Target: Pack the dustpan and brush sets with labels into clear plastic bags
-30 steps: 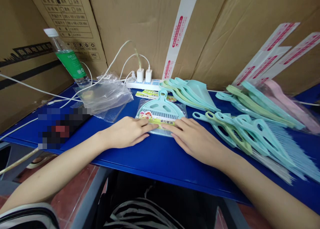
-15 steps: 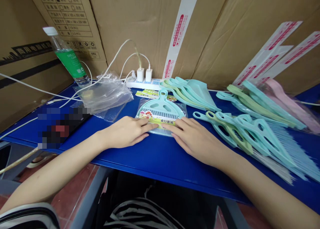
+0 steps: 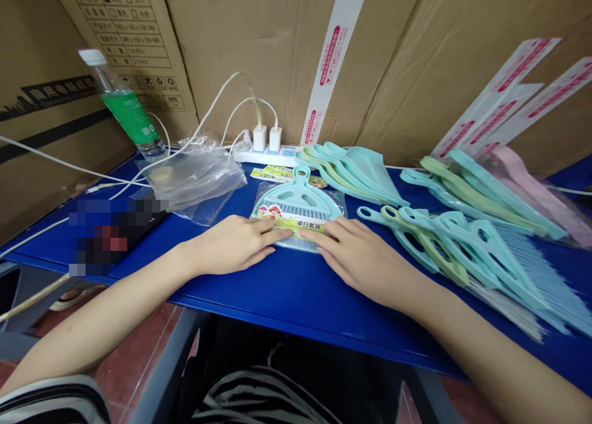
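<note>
A mint brush and dustpan set (image 3: pixel 300 193) lies flat in a clear bag on the blue table, its handle pointing away from me. Across its lower part runs a yellow-green label (image 3: pixel 303 223) with red mushrooms. My left hand (image 3: pixel 235 244) rests on the bag's near left edge, fingers stretched over the label's left part. From the right, my right hand (image 3: pixel 358 251) lies on the other side, its extended fingers touching the label. The fingertips of both hands nearly meet at the middle. Neither hand is wrapped round anything.
Loose brushes (image 3: pixel 462 245) lie at the right, with stacked dustpans (image 3: pixel 356 171) behind. More bagged pieces (image 3: pixel 490 193) sit farther right. Clear bags (image 3: pixel 198 174), a bottle (image 3: pixel 127 113) and a blurred dark object (image 3: pixel 134 227) are at left. A power strip (image 3: pixel 263 156) stands behind.
</note>
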`<action>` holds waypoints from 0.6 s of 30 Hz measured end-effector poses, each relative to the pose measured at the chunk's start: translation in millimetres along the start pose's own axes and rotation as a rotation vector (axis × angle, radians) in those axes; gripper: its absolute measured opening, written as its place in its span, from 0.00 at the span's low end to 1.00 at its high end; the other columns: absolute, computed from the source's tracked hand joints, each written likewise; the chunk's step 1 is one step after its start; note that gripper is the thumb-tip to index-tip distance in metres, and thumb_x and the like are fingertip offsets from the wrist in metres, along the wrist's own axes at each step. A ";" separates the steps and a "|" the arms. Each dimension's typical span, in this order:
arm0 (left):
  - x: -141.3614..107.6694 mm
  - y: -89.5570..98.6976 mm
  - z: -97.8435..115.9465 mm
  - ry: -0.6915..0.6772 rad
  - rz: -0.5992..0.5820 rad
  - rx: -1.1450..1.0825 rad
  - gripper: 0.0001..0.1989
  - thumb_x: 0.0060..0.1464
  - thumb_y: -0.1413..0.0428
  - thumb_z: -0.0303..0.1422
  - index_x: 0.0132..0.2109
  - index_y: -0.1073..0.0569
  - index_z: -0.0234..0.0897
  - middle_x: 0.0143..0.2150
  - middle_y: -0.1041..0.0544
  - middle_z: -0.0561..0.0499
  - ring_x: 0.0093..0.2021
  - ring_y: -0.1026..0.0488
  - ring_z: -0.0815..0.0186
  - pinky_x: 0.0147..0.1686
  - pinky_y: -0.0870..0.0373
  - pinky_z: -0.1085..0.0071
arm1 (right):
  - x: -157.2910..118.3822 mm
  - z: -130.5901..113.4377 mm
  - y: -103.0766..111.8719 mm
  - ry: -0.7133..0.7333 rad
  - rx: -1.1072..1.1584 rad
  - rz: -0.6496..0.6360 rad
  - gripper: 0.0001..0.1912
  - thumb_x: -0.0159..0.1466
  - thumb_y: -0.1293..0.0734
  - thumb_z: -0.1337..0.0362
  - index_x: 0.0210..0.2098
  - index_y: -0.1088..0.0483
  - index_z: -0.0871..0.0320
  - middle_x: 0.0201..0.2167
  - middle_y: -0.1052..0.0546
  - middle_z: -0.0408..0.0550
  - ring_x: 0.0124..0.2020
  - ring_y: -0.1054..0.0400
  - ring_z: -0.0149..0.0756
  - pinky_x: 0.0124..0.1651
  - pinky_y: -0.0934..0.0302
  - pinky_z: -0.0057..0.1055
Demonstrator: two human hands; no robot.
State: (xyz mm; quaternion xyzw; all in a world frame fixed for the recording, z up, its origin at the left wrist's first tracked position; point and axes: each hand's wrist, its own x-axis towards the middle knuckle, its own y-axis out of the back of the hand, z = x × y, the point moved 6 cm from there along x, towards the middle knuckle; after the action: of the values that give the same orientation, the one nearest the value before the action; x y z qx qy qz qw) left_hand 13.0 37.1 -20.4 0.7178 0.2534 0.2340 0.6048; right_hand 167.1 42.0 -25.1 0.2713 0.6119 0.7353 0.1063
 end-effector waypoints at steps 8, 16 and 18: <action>-0.2 0.4 0.4 0.001 -0.002 -0.003 0.20 0.66 0.55 0.32 0.62 0.35 0.39 0.51 0.24 0.45 0.40 0.21 0.64 0.39 0.24 0.69 | 0.6 0.6 -0.1 -0.004 0.010 -0.011 0.22 0.67 0.44 0.71 0.59 0.33 0.60 0.37 0.26 0.53 0.37 0.35 0.42 0.39 0.39 0.37; -0.1 0.6 0.3 -0.001 0.005 -0.002 0.20 0.66 0.54 0.32 0.62 0.35 0.39 0.50 0.23 0.45 0.40 0.21 0.64 0.39 0.25 0.69 | 0.4 0.1 -0.4 -0.005 0.019 -0.013 0.21 0.67 0.43 0.71 0.58 0.33 0.61 0.36 0.27 0.52 0.37 0.35 0.43 0.39 0.39 0.37; 0.0 0.5 0.2 -0.002 0.006 -0.002 0.20 0.66 0.54 0.32 0.62 0.35 0.39 0.51 0.23 0.45 0.40 0.21 0.63 0.39 0.25 0.69 | 0.5 0.3 -0.2 -0.005 0.022 -0.016 0.22 0.67 0.43 0.71 0.59 0.33 0.61 0.36 0.27 0.52 0.37 0.35 0.43 0.39 0.39 0.38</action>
State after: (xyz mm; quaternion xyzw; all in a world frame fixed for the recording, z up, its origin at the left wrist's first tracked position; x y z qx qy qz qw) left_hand 13.2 36.8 -19.9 0.7182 0.2501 0.2354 0.6052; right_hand 166.7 42.5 -25.1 0.2695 0.6218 0.7269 0.1109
